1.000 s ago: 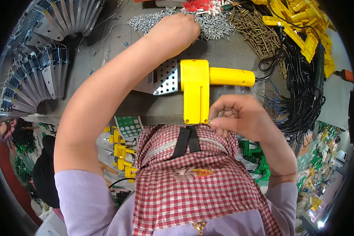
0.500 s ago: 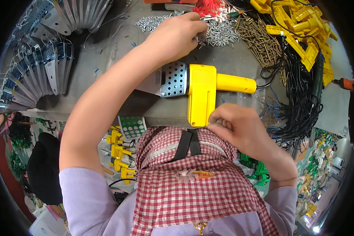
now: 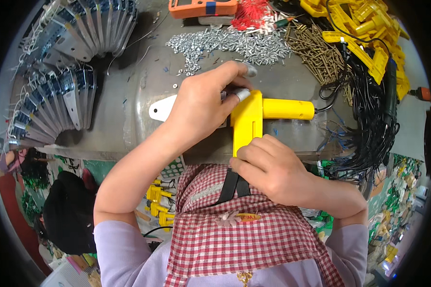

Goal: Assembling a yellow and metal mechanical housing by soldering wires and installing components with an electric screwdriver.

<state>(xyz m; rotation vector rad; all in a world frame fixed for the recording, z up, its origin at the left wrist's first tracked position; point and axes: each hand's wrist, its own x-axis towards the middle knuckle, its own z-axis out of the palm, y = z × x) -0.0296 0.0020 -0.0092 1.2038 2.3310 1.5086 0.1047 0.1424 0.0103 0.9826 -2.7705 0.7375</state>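
A yellow L-shaped plastic part (image 3: 254,117) lies at the near edge of the grey metal bench (image 3: 129,129). My right hand (image 3: 268,167) grips its lower leg by the bench edge. My left hand (image 3: 203,98) rests over the part's corner and over a white metal bracket (image 3: 160,107), fingertips taped, pinching something small that I cannot make out. A black cable (image 3: 325,98) leaves the yellow arm's right end.
A heap of small silver screws (image 3: 230,43) and a heap of brass screws (image 3: 316,45) lie at the back. Yellow plastic parts (image 3: 364,33) and black cables (image 3: 368,119) fill the right. Rows of metal brackets (image 3: 67,71) fan on the left. An orange box (image 3: 201,7) sits at top.
My left hand came back from the silver screw heap to the yellow part's corner and now covers the perforated metal plate. My right hand stays on the lower leg.
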